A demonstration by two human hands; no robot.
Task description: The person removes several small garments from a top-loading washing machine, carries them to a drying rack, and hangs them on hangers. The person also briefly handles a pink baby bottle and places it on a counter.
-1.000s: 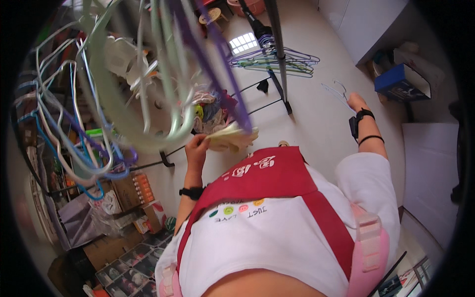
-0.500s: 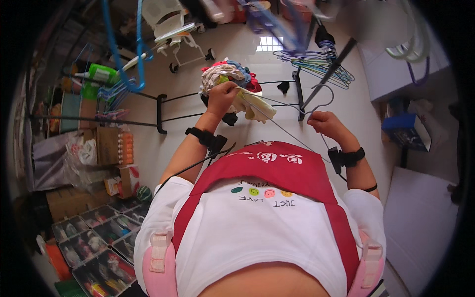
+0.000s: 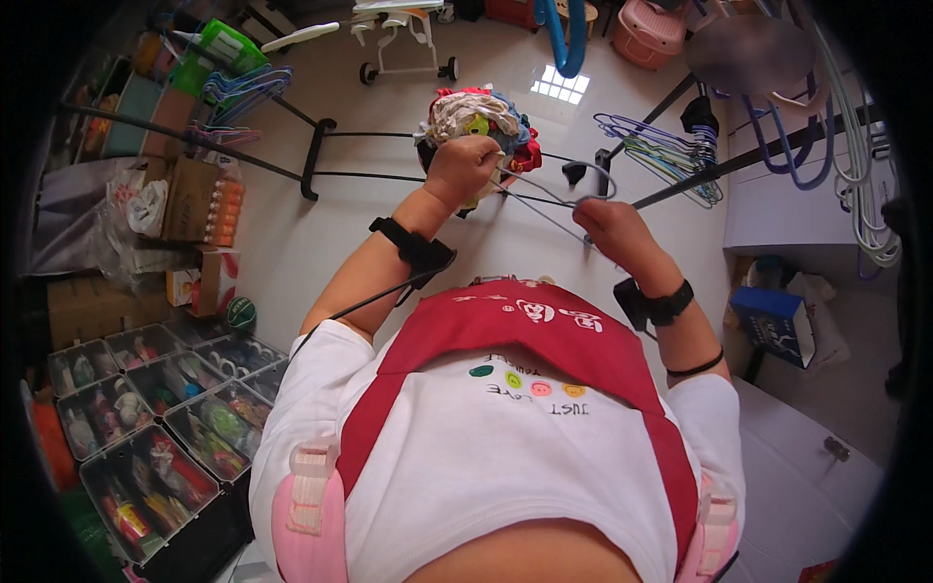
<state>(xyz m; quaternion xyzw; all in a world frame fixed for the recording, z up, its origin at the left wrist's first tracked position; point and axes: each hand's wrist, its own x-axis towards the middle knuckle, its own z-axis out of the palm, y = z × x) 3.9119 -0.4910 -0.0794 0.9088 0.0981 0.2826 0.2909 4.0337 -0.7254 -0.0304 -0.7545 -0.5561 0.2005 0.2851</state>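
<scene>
A thin grey wire clothes hanger (image 3: 544,209) stretches between my two hands. My left hand (image 3: 464,170) is closed on one end of it, with a small pale bit of cloth showing at the fingertips. My right hand (image 3: 614,231) grips the hanger close to its hook (image 3: 604,177), fingers bent round the wire. Behind my left hand lies a heap of clothes (image 3: 474,115) in beige, red, blue and yellow-green, whose lower part the hand and wrist hide.
Black rack bars (image 3: 374,176) run across the floor beyond my hands. Bunched hangers (image 3: 671,160) hang at the right, blue ones (image 3: 248,85) at the left. Compartment boxes (image 3: 160,418) stand lower left. A blue box (image 3: 773,325) sits at the right, a pink basket (image 3: 649,34) at the back.
The whole view has shifted. The pale yellow cloth hanging below my left hand is now mostly out of sight. My right hand and the hanger's hook have come nearer to my left hand.
</scene>
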